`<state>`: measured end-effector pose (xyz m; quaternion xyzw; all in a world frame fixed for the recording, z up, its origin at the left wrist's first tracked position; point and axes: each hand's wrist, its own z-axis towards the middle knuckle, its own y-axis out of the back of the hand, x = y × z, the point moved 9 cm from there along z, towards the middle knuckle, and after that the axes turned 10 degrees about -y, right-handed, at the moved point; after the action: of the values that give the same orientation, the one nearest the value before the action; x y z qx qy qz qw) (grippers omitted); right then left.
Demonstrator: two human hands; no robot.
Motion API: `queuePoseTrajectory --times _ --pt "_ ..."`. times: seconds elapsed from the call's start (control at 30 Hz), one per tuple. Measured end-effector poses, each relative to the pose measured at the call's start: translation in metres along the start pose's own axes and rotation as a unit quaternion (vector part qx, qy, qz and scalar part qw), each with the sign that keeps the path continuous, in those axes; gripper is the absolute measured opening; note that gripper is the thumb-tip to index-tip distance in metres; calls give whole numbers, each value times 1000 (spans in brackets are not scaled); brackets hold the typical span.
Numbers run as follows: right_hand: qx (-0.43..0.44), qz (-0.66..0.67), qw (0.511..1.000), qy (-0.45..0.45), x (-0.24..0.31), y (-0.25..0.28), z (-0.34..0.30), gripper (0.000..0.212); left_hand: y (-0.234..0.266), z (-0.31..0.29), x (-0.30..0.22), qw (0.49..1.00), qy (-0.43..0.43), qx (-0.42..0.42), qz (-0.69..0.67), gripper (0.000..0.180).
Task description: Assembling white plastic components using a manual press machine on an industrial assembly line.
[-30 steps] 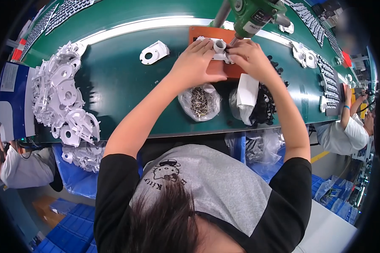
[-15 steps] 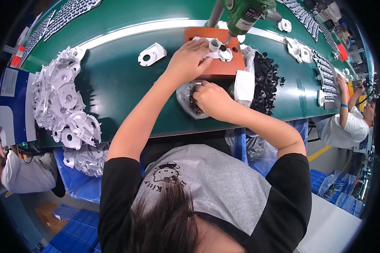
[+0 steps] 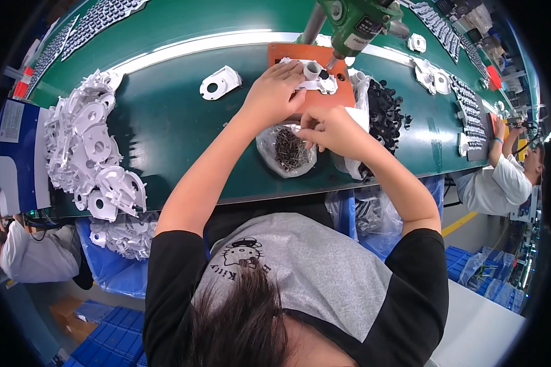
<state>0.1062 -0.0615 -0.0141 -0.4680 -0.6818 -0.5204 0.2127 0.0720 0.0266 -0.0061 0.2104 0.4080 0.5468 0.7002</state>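
My left hand lies on the left end of a white plastic housing, fingers stretched out and thumb apart. The housing, with a round collar and a small black piece on it, sits on an orange fixture block. My right hand is just in front of the block, fingertips pinched together; anything between them is too small to make out. Below those fingertips, a clear plastic bag lies open around a heap of small metal screws. A green machine head with a pointed tip stands over the block.
White housings are heaped at the left, and a single housing lies nearer the middle. Small black parts are piled right of the block. Other housings lie farther right. A co-worker sits at the right.
My right hand has come up out of the screw bag and moved right, toward the block, uncovering the screws. My left hand stays on the housing.
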Motion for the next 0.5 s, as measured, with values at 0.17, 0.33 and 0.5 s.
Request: queuePoseTrajectory --times 0.17,0.33,0.5 --pt "19 -77 996 36 9 -3 -4 11 -3 2 1 1000 1 -5 -2 33" --pt "-130 -131 971 154 7 70 1 16 0 -1 1 1000 0 -8 2 32" --pt "-197 -154 968 34 -21 110 29 21 0 0 0 1000 4 -4 2 32"
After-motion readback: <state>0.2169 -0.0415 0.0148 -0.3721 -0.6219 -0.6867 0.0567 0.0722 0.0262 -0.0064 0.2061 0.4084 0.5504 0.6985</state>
